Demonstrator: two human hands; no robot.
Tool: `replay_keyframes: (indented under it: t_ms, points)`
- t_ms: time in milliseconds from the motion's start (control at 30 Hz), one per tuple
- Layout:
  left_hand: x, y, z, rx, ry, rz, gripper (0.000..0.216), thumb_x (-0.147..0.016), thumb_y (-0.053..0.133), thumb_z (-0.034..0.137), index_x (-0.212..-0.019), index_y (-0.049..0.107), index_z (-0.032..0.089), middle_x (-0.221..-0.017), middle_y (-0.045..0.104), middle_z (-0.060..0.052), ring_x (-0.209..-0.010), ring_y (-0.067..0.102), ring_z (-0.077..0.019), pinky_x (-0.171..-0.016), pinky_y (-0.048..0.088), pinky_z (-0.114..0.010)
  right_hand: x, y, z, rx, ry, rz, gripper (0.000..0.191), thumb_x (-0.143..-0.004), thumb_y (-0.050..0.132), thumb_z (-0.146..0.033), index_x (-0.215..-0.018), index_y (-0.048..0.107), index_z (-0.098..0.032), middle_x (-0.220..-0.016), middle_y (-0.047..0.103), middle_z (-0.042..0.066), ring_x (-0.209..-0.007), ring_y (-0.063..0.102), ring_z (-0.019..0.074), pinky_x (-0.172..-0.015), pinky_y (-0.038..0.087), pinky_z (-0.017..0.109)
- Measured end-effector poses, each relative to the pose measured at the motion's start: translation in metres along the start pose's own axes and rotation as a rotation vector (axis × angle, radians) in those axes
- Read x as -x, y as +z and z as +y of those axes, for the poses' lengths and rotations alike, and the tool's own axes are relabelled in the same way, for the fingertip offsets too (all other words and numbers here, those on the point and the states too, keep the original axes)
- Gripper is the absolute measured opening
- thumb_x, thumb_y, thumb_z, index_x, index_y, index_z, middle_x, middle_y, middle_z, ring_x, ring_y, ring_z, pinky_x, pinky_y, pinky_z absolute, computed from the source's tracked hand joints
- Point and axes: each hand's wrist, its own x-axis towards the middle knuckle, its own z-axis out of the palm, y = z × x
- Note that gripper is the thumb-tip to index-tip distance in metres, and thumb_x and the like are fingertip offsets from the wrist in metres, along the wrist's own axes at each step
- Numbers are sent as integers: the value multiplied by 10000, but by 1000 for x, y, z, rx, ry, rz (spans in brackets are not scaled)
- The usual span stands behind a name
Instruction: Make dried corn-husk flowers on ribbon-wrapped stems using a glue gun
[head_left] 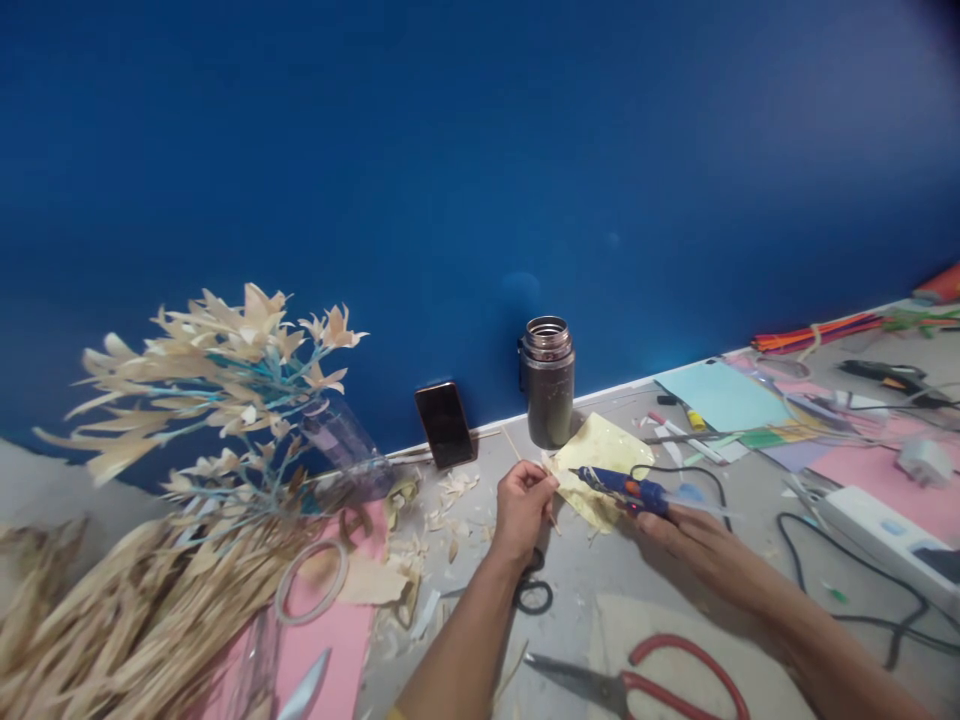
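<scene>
My left hand [519,512] pinches a thin pale stick [513,444], which sticks out above and below the fingers; a small pale scrap shows at the fingertips. In my right hand [701,545] is a blue hot glue gun [619,487], its dark nozzle pointing left, a little apart from the left fingertips. A clear glue stick trails from its back end. Beneath the nozzle lies a crumpled yellow sheet of paper [600,447]. Black-handled scissors [534,597] lie partly hidden by my left forearm, and red-handled scissors [686,648] rest nearer to me.
An uncapped dark flask [551,400] and a leaning phone [444,425] stand by the blue wall. Left are pale husk flowers [255,325], dried husks [135,620] and a tape roll [311,582]. A white power strip [892,545] and black cables lie right.
</scene>
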Motion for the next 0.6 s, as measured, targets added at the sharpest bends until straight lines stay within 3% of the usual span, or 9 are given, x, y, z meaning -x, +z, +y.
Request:
replay_keyframes:
  t_ms: [333, 467, 600]
  points:
    - [1, 1, 3, 38, 3, 0, 377, -594, 847, 361, -653, 527, 172, -557, 515, 68, -390, 383, -27, -397, 267, -160, 0, -2, 2, 19, 1, 14, 508, -964, 427, -582, -1152, 739, -228, -1225, 730, 72, -1162, 627, 328, -1071, 458, 419]
    - [1, 1, 3, 37, 0, -12, 370, -602, 837, 358, -659, 525, 167, -582, 534, 60, -399, 393, -25, -397, 263, -156, 1, 0, 3, 79, 3, -38, 512, -970, 394, -577, -1072, 758, -231, -1185, 747, 71, -1113, 651, 319, -1011, 502, 394]
    - [1, 0, 3, 28, 6, -12, 380, -603, 838, 366, -664, 518, 170, -593, 542, 57, -401, 394, -25, -395, 257, -155, 1, 2, 6, 142, 41, 40, 493, -967, 398, -559, -1089, 754, -240, -1185, 747, 74, -1128, 646, 322, -1009, 503, 395]
